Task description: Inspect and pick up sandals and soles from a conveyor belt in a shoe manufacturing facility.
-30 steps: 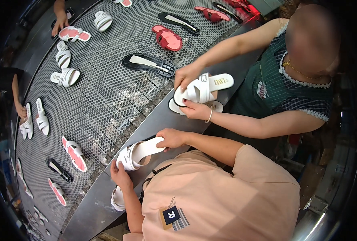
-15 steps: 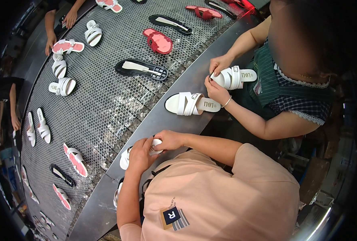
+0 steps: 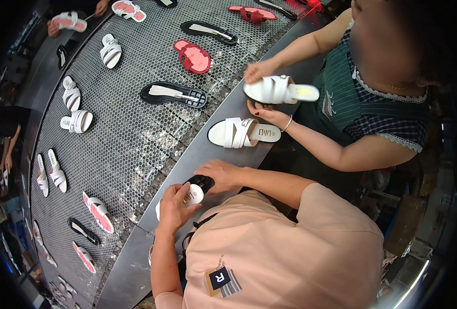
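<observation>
At the metal ledge my left hand (image 3: 174,208) is closed around a white sandal (image 3: 193,195), its fingers and thumb hiding most of the middle. The sandal's rounded heel end shows beside them. My right hand (image 3: 222,175) grips a black sole (image 3: 203,183) right at that heel end; how far the two are joined I cannot make out. To the right, another finished-looking white strapped sandal (image 3: 244,133) lies on the ledge. Beyond it, a co-worker's hands (image 3: 262,72) hold a further white sandal (image 3: 280,90), blurred by motion.
A perforated metal conveyor (image 3: 130,134) carries white, pink and red sandals and black soles, including a near black sole (image 3: 173,95) and a red sandal (image 3: 192,56). The smooth metal ledge (image 3: 136,257) borders it. Other people work along the far side.
A black sole now shows in my right hand, where the sandal's white heel was before. The co-worker's sandal has shifted left. Things on the conveyor have moved slightly, and a far person has lifted a pink sandal.
</observation>
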`<action>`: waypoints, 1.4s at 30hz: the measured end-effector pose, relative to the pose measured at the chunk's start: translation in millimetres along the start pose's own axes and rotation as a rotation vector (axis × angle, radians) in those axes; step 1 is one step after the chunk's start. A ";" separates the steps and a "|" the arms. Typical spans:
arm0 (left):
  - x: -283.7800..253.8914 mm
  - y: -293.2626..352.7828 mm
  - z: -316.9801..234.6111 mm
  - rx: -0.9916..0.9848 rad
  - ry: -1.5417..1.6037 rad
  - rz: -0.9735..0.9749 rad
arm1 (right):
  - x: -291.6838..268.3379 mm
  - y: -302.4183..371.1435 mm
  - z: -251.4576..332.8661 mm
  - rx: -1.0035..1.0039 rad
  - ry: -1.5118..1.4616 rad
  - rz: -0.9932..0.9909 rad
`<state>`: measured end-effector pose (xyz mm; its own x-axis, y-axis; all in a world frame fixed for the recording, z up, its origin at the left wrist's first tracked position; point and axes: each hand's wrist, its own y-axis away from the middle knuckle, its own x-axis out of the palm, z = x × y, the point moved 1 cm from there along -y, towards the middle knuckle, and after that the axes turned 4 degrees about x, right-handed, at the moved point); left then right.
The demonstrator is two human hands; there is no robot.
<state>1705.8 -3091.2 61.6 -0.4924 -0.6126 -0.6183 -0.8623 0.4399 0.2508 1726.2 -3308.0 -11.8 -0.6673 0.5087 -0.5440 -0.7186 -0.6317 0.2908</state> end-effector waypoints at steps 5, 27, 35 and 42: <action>-17.0 -4.9 -15.2 0.107 -0.052 -0.072 | -29.9 0.2 34.1 0.135 -0.537 0.134; -12.6 -12.8 -35.4 -0.109 0.070 0.013 | -49.5 10.3 40.5 0.161 -0.594 0.215; -7.3 -14.9 -39.4 -0.091 0.072 -0.009 | -55.6 12.6 38.7 0.129 -0.542 0.204; 5.4 -17.7 -39.7 -0.007 -0.026 -0.061 | -54.2 20.2 38.7 0.026 -0.479 0.056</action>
<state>1713.7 -3128.4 83.3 -0.4353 -0.6207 -0.6521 -0.8917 0.3973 0.2170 1740.3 -3325.7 54.0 -0.7159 0.6903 -0.1047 -0.6794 -0.6543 0.3321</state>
